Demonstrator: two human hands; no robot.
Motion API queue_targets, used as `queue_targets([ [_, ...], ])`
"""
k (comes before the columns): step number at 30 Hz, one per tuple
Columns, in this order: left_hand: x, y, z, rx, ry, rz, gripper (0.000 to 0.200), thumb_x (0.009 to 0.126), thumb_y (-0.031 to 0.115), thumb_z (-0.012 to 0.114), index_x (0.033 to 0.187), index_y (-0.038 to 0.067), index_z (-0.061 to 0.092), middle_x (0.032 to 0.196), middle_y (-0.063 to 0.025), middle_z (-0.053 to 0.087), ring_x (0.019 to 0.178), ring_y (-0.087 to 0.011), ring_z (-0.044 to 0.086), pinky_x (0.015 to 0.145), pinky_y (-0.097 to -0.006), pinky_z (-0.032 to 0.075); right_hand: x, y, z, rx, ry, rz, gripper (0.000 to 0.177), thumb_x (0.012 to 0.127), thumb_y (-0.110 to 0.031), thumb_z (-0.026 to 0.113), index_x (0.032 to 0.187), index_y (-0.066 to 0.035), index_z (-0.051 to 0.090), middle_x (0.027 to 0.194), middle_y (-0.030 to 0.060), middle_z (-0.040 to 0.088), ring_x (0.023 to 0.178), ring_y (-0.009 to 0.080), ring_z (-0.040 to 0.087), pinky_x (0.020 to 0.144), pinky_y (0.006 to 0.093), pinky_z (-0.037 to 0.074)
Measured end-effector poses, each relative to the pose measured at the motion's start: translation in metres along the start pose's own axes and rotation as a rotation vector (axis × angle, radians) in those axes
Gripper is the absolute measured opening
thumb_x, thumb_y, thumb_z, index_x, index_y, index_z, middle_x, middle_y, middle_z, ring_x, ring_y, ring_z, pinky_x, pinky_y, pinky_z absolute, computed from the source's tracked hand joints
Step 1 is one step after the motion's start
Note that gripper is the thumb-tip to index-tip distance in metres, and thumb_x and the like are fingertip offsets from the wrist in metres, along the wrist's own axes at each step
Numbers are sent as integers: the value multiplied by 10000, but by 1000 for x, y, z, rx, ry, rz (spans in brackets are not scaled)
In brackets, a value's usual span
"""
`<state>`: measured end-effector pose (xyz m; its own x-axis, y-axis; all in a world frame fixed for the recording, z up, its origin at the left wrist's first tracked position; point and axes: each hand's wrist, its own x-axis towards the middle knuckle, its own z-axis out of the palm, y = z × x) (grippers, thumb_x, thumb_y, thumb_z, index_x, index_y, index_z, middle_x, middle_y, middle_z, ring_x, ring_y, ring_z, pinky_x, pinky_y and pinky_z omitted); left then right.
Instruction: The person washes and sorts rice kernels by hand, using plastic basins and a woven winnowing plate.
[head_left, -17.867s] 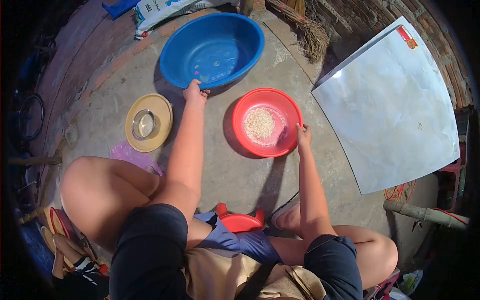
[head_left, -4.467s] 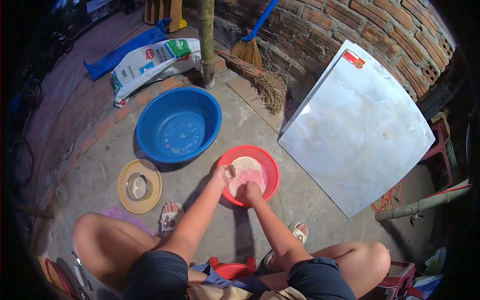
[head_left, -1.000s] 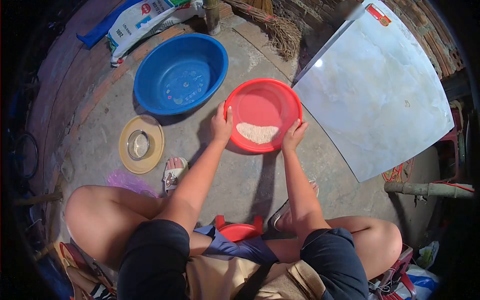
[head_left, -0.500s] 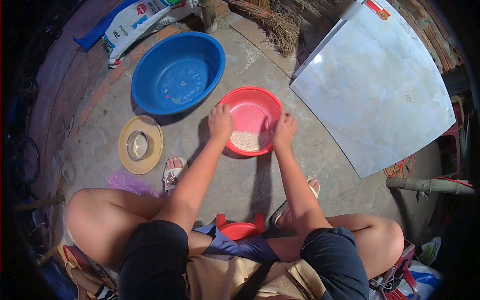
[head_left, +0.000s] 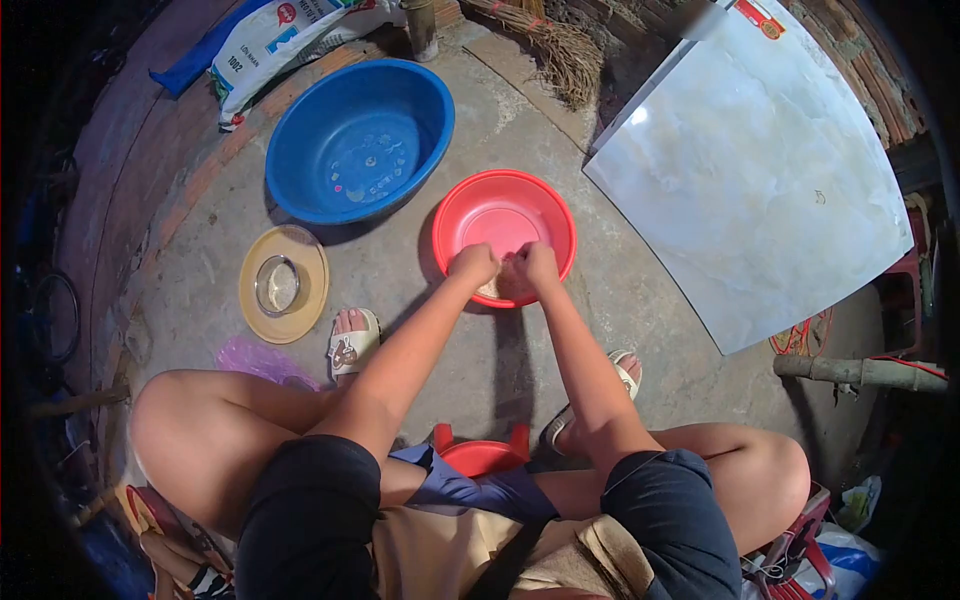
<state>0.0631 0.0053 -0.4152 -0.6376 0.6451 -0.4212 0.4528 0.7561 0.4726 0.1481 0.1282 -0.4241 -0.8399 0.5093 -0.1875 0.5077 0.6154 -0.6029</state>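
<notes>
A round red basin [head_left: 505, 190] stands on the concrete floor in front of me. Pale grain [head_left: 497, 287] lies at its near side, partly covered by my hands. My left hand [head_left: 474, 265] is over the basin's near left part, fingers curled in toward the grain. Close to it on the right, my right hand [head_left: 538, 264] is curled over the grain too. The fingertips of both hands are down in the basin, and what they pinch, if anything, is too small to make out.
Beyond stands a large blue basin [head_left: 360, 150]. A glass bowl [head_left: 277, 286] sits on a yellow lid [head_left: 310, 310] at left. A marbled panel [head_left: 750, 190] is at right, a straw broom [head_left: 560, 55] and printed sack [head_left: 265, 55] at the back. A red stool [head_left: 483, 459] is near me.
Both hands have left the basin's left and right rims and moved inward over the grain, closer together, with fingers now curled. The view has shifted slightly.
</notes>
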Motion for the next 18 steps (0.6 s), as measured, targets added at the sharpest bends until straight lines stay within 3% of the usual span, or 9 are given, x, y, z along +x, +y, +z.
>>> queue_targets([
  [1,2,1,-2,-163,141,-11,249,842,183,436,974,52,602,869,-118,643,854,-269,625,739,-432,499,3,-7,-9,89,111,1,227,626,-189,733,701,3,637,639,156,620,613,242,625,566,344,475],
  [2,4,4,-8,-164,140,-11,249,842,183,436,974,52,602,869,-118,643,854,-269,625,739,-432,499,0,-27,-29,225,-19,75,209,660,-161,720,754,5,636,642,132,618,607,170,611,576,310,475],
  [4,11,7,-18,-1261,-189,-340,210,843,200,461,906,35,576,788,-92,614,742,-246,617,690,-384,500,10,-32,-31,331,-85,-49,207,679,-153,708,786,6,632,644,121,615,608,149,602,584,304,476],
  [5,11,8,-21,-1264,-192,-341,210,843,200,461,906,35,576,788,-92,614,742,-246,617,690,-384,500,12,-34,-31,436,-150,-176,206,698,-146,696,818,8,629,647,109,612,609,127,593,591,298,476],
  [7,22,-3,-16,-1821,-373,-360,193,860,188,433,890,34,545,727,-59,577,670,-179,589,632,-345,499,9,-43,-41,446,-117,-241,188,715,-128,670,837,5,619,674,117,616,637,160,610,614,298,480],
  [8,32,-8,-12,-1970,-318,-442,211,877,182,395,797,30,517,664,-83,548,610,-203,563,590,-331,488,8,-49,-47,319,13,-197,158,718,-118,658,817,-1,618,681,127,618,651,188,617,614,307,483],
  [11,33,-24,-11,-1872,-189,-419,199,872,162,393,793,27,516,659,-84,550,589,-196,554,567,-305,479,8,-39,-41,107,148,-146,141,707,-135,651,783,-21,615,713,157,624,692,273,624,621,345,486],
  [15,29,-28,-19,-1900,-160,-469,193,867,152,391,791,27,517,656,-91,555,588,-210,562,548,-317,478,-4,-24,-9,-156,-160,-141,255,645,-254,699,757,-34,631,732,173,625,682,299,618,631,366,487],
  [18,25,-27,-19,-1832,-112,-414,162,854,133,405,823,7,503,711,-88,557,654,-206,560,619,-330,482,-19,-14,11,-80,-293,-165,308,715,-279,584,648,19,619,702,264,569,682,401,585,622,440,473],
])
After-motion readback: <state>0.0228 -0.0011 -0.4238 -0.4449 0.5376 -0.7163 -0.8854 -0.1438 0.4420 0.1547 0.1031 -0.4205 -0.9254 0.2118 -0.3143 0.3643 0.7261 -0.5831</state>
